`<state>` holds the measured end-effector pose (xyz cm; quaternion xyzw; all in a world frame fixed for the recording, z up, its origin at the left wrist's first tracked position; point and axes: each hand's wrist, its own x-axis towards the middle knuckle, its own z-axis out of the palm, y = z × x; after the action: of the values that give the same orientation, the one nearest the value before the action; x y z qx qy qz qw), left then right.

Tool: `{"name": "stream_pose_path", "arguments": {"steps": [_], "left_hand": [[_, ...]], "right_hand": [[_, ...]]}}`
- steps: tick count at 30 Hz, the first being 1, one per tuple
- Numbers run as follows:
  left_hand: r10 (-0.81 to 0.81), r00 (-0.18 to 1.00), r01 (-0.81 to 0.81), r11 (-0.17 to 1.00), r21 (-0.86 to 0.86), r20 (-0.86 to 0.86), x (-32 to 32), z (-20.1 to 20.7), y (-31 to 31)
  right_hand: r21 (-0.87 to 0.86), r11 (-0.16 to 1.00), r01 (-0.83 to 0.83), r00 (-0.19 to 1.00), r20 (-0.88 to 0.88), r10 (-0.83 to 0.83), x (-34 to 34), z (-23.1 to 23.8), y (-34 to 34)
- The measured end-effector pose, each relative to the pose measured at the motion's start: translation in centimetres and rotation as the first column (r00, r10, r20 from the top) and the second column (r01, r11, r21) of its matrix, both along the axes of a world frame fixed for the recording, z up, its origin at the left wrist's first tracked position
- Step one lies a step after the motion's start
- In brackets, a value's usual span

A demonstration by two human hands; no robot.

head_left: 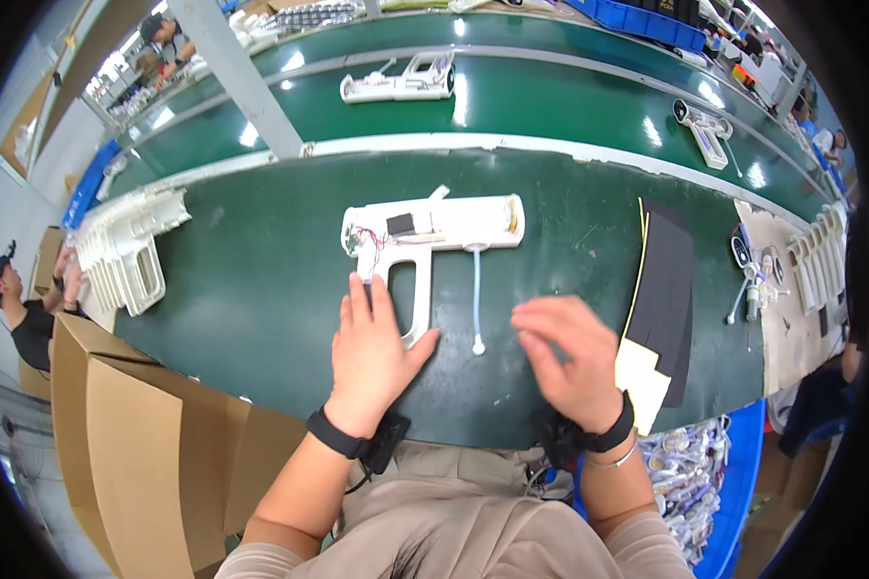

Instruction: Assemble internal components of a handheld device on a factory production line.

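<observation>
1. A glossy green conveyor (550, 111) ran across the far side, carrying two white assemblies, one left of centre (396, 89) and one to the right (710, 140).
2. Nearer lay the dark green workbench (251, 251), parted from the conveyor by a pale rail.
3. A cardboard box (135, 444) stood open at the bench's near left edge.
4. A blue bin (746, 454), heaped with small bagged parts, sat below the near right edge.
5. A stack of white shells (126, 256) rested at the bench's left end.
6. Black sheets (661, 289) lay right of the right hand, with pale yellow pieces (637, 381) at their near end.
7. The white casing (463, 222) lay flat mid-bench, its barrel beyond the left hand and its looped handle (422, 299) partly under it; the right hand was well apart from the casing, to its near right.
8. The left hand (369, 352) was palm down on the handle, fingers extended and thumb spread, laid over it rather than clamped.
9. The right hand (574, 362) hovered above the bench, fingers bent together, thumb apart from them.
10. A pale tube (477, 299) ran from the casing toward the person, between the hands.
11. A black block (399, 225) sat inside the barrel.
12. Thin red wires (367, 236) curled beside the block.
</observation>
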<state>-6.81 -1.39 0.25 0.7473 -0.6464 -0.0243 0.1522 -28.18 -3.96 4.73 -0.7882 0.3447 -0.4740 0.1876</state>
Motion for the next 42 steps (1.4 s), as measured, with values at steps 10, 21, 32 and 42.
{"name": "stream_pose_path", "arguments": {"steps": [10, 21, 32, 42], "left_hand": [[-0.197, 0.956, 0.161, 0.972, -0.173, -0.219, -0.9, 4.0, -14.8], [-0.439, 0.892, 0.423, 0.895, -0.143, -0.107, -12.3, 1.2, -37.2], [-0.658, 0.712, 0.585, 0.749, -0.312, -0.244, -5.4, 1.8, -36.0], [-0.683, 0.612, 0.559, 0.731, 0.393, 0.4, 6.7, 26.0, -15.1]], "right_hand": [[-0.045, 0.991, -0.123, 0.992, -0.043, 0.121, -1.3, -3.2, -0.2], [0.008, 0.991, -0.135, 0.976, -0.171, 0.134, -1.8, -2.3, -1.0], [0.064, 0.993, -0.104, 0.969, -0.218, 0.115, -2.0, -3.0, -2.9], [-0.032, 0.984, -0.175, 0.964, -0.209, 0.165, -1.9, -2.7, -0.2]]}}
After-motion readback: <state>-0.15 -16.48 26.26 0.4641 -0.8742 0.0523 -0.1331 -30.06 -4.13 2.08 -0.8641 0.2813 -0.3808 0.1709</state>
